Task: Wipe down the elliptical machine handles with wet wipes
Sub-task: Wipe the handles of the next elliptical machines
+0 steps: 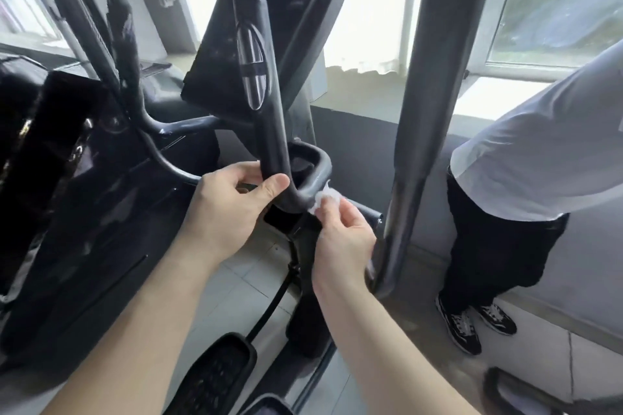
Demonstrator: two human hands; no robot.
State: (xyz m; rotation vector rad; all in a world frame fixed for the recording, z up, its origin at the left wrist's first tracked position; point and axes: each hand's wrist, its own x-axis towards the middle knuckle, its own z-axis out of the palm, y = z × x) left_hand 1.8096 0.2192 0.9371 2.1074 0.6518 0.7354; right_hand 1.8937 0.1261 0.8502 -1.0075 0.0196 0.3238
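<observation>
The black fixed handle (266, 104) of the elliptical rises in the middle of the view, with a silver sensor plate on its upper part. It curves at the bottom into a U-shaped bend (318, 175). My left hand (232, 202) grips the handle just above the bend, thumb across its front. My right hand (340, 232) pinches a crumpled white wet wipe (325, 199) and presses it against the outer side of the bend. The dark console (279, 10) stands behind the handle.
A thick moving arm (424, 111) of the machine stands upright just right of my right hand. A person in a white shirt and black trousers (526, 178) stands at the right by the window. A foot pedal (215, 371) lies below, and another machine (67, 178) is at the left.
</observation>
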